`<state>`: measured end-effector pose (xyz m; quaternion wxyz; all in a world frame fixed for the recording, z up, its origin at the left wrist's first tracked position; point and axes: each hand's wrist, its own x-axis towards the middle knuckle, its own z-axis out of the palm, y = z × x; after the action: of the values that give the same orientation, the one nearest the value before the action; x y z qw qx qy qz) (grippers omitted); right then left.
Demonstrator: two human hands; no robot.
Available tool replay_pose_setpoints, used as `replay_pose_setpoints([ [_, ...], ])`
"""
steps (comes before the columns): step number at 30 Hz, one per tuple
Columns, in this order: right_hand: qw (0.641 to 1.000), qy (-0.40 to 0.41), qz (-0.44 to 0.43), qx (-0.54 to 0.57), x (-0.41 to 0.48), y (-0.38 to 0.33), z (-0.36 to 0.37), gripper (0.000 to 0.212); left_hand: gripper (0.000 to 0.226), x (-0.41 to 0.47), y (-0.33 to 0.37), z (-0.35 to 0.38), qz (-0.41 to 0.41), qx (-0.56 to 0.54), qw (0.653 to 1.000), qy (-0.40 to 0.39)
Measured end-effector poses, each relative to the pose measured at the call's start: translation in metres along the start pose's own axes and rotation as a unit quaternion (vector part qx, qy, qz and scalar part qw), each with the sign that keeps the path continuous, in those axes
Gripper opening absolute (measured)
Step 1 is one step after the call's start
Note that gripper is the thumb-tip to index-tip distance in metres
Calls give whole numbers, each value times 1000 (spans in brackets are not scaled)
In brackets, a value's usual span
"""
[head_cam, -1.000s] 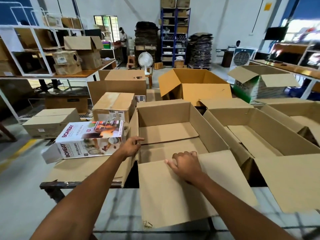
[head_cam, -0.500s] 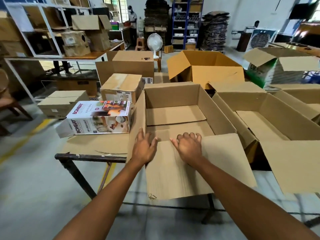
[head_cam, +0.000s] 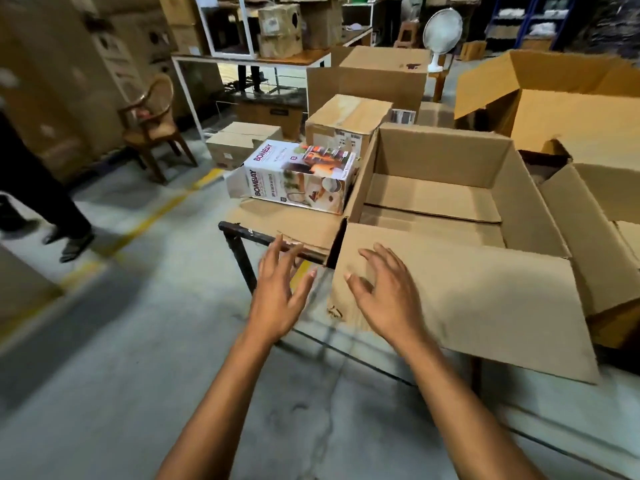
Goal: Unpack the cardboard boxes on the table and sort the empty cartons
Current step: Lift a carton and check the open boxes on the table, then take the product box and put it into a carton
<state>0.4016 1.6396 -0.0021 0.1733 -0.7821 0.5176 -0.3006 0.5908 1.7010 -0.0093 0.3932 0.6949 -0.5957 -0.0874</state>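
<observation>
Your left hand [head_cam: 277,292] and right hand [head_cam: 384,292]: both blurred, and you can't tell whether the right one touches the front flap [head_cam: 467,306]. Right of your right hand, the neighbouring carton [head_cam: 595,244] is cut by the frame edge. Far left of your left hand, a person [head_cam: 34,188]: legs only, blurred. Surface [head_cam: 242,233] mostly hidden under cardboard.

two hands [head_cam: 277,296] [head_cam: 384,299], one printed carton [head_cam: 298,176], one fan [head_cam: 443,29].
</observation>
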Motion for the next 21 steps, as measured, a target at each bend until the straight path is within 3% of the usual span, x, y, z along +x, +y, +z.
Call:
replay_pose_setpoints([
  [5,995,7,-32,90,-23,-57,38,50,52,-34,-46,-35,-50,28,998,41],
  [10,994,-35,-72,81,-10,-93,98,54,52,-27,-109,-62,-69,30,996,56],
  [21,998,-59,18,30,77,-160,218,53,54,59,-248,-124,-15,32,999,-20],
])
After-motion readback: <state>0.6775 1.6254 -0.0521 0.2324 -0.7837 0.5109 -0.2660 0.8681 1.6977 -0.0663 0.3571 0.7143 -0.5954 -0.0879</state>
